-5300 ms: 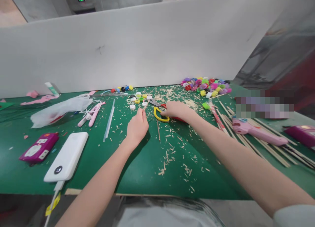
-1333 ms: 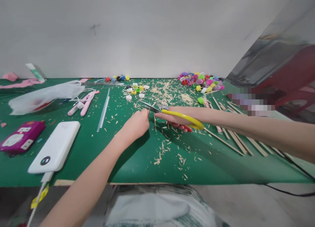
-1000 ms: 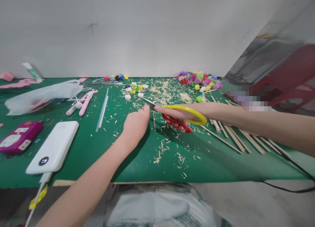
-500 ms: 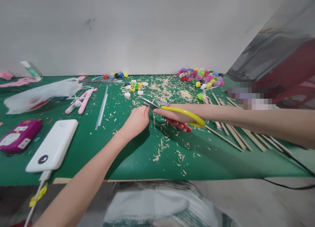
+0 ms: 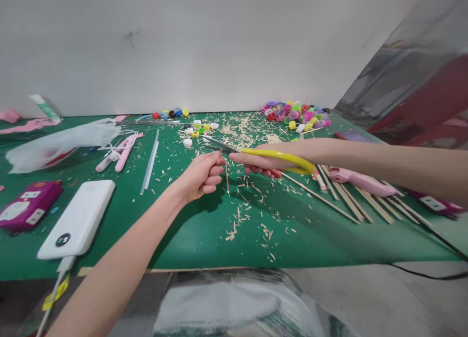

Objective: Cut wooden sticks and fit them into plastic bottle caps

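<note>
My right hand grips a pair of scissors with a yellow and a red handle loop. Its metal blades point left and away, just beyond the fingertips of my left hand. Thumb and forefinger of that hand are pinched together close to the blades, the other fingers curled; whatever sits in the pinch is too small to make out. A short thin brown stick shows just right of the left fingers, and I cannot tell whether it is held or lies on the table. Both hands are over the green tabletop.
Wood chips litter the middle. Colourful caps are heaped at the back right, with white and yellow ones nearer. Wooden sticks and a pink tool lie right. At left are a power bank and purple power strip.
My right forearm has risen, uncovering the pink tool and a purple power strip at the right. My left hand has turned so its curled fingers show. The scissors have shifted slightly.
</note>
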Tool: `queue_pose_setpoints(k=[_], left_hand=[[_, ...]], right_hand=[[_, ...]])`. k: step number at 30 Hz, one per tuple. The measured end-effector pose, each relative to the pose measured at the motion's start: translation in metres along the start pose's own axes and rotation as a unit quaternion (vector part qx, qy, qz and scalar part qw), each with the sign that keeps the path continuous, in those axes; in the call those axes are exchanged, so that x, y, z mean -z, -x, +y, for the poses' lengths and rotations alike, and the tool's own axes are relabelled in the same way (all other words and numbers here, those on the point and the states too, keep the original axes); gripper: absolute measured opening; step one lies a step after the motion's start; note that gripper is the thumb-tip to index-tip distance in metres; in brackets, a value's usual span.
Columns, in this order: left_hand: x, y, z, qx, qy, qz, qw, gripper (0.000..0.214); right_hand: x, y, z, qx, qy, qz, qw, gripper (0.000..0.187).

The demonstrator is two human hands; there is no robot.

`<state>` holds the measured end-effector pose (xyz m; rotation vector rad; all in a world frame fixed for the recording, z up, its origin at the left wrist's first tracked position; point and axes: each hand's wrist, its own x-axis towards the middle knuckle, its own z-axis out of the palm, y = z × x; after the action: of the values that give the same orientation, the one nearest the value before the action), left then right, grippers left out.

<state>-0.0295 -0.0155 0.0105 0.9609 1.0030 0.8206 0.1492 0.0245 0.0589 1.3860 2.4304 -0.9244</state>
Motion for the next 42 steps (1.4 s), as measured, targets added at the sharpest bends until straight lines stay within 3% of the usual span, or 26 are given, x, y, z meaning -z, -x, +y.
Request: queue_pose_setpoints(k=[3,8,12,14,16,19,21,23,30,34,37,40,42], left_hand=[[0.002,0.001,0.002,0.008,0.039,-0.021,0.999,0.032],[-0.001,0.002,0.002,-0.007,0.031,-0.024,0.999,0.031],[0.001,0.001,0.002,-0.031,-0.007,0.018,0.999,0.031],[0.006,-0.002,0.001,-0.044,-0.087,0.07,0.993,0.031],[0.012,-0.005,-0.001,-0.076,-0.257,0.153,0.951,0.031],[0.021,-0.009,-0.007,-0.1,-0.544,0.244,0.796,0.027],[0.025,-0.01,-0.012,-0.087,-0.651,0.251,0.711,0.026],[0.028,-0.011,-0.017,-0.077,-0.703,0.24,0.665,0.029],[0.033,-0.017,-0.022,-0.086,-0.756,0.216,0.611,0.036],[0.036,-0.017,-0.024,-0.102,-0.777,0.229,0.578,0.038],[0.037,-0.017,-0.023,-0.111,-0.773,0.254,0.57,0.036],[0.039,-0.017,-0.019,-0.115,-0.758,0.282,0.576,0.037],[0.043,-0.018,-0.014,-0.113,-0.742,0.306,0.586,0.038]], right_hand=[[-0.005,-0.003,-0.006,-0.04,0.009,0.002,0.999,0.062],[-0.019,-0.012,-0.012,-0.023,-0.002,0.136,0.99,0.062],[-0.012,-0.014,-0.013,-0.036,0.0,0.101,0.994,0.069],[-0.005,-0.015,-0.009,-0.059,0.007,0.091,0.994,0.069],[0.001,-0.017,0.0,-0.079,0.02,0.08,0.993,0.069],[0.01,-0.024,0.018,-0.101,0.085,0.066,0.989,0.068],[0.018,-0.032,0.03,-0.108,0.126,0.077,0.983,0.069],[0.028,-0.044,0.039,-0.125,0.139,0.092,0.978,0.072],[0.04,-0.099,0.064,-0.2,0.218,0.164,0.941,0.062],[0.042,-0.12,0.08,-0.183,0.204,0.116,0.955,0.044],[0.051,-0.12,0.083,-0.165,0.22,0.098,0.956,0.032],[0.05,-0.107,0.073,-0.125,0.232,0.159,0.952,0.025],[0.036,-0.097,0.061,-0.05,0.206,0.201,0.956,0.024]])
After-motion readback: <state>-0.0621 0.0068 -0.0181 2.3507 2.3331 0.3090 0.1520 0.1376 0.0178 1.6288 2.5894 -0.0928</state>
